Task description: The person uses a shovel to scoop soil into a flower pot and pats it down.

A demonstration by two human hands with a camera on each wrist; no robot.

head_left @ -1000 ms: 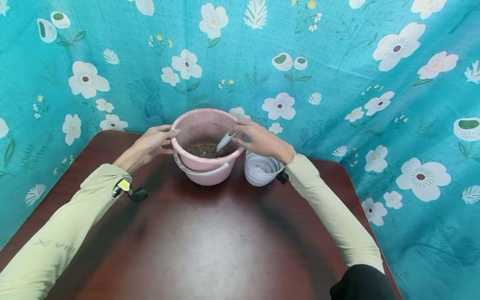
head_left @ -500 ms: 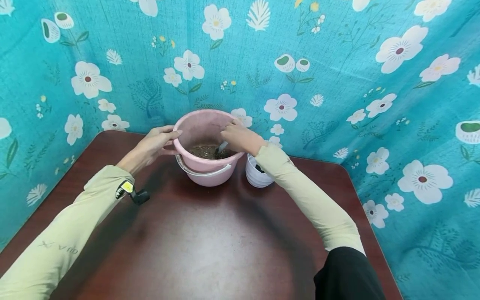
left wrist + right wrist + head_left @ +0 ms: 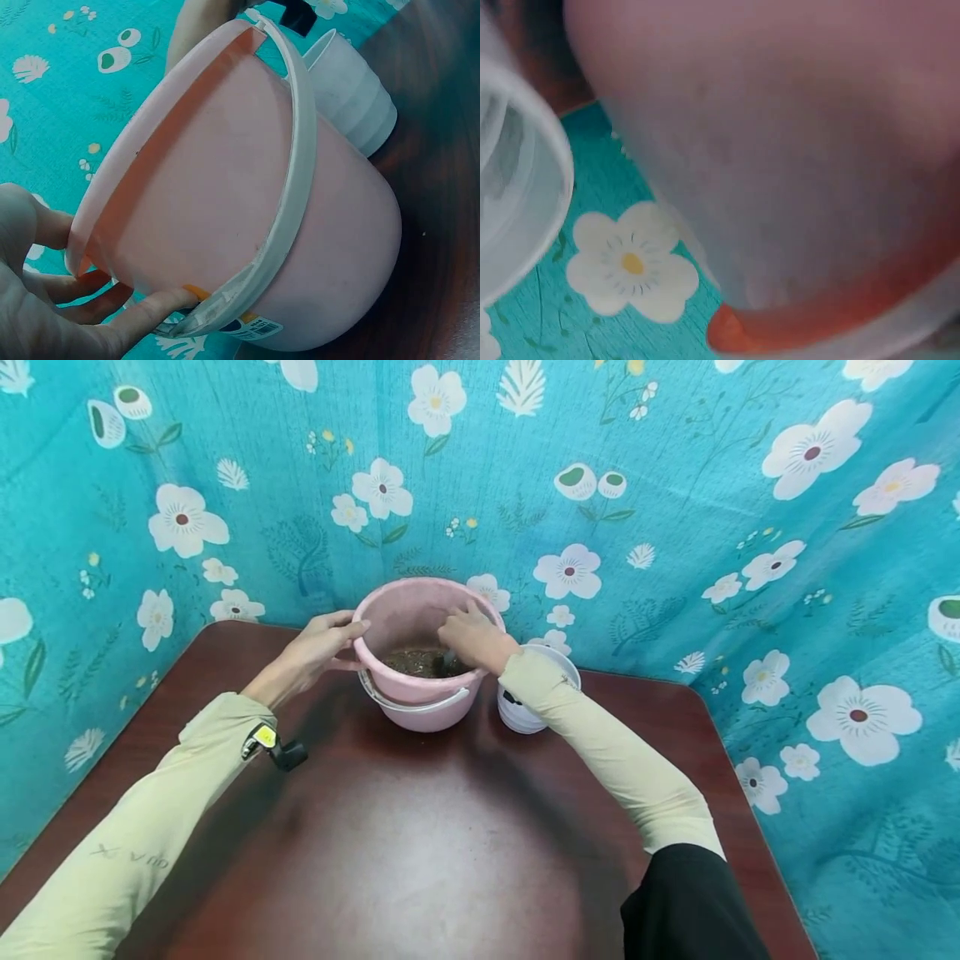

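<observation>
L hand (image 3: 315, 647) grips the L side of the pink bucket (image 3: 423, 721): thumb hooked over the rim, fingers bent under it on the outer wall, one fingertip right by the end of the white handle (image 3: 452, 697) per L wrist view. R hand (image 3: 474, 639) is down inside the bucket near its R wall, fingers curled on a small hand tool (image 3: 448, 657); only a bit of the tool shows, dark end at the soil, rest hidden by the hand. Brown soil (image 3: 412, 663) covers the bucket's bottom, exact depth n/a. Bucket's at the far side of the dark red-brown table (image 3: 420, 835), approx. centre-L, handle hanging down across its front; label w/ barcode (image 3: 259, 328) low on its wall. White ribbed pot (image 3: 519, 718) stands just R of the bucket, partly behind R wrist & sleeve; what's in it, can't tell. R wrist view = mostly blurry bucket wall, w/ pot's open rim on the L; hand hidden there. Both forearms in pale yellow-green sleeves (image 3: 153, 802), black cloth (image 3: 686, 902) by R elbow. Small black wrist cam (image 3: 288, 755) w/ yellow bit on L arm. Backdrop: turquoise curtain (image 3: 480, 452) w/ white flowers & leaves, right behind table's far edge.
</observation>
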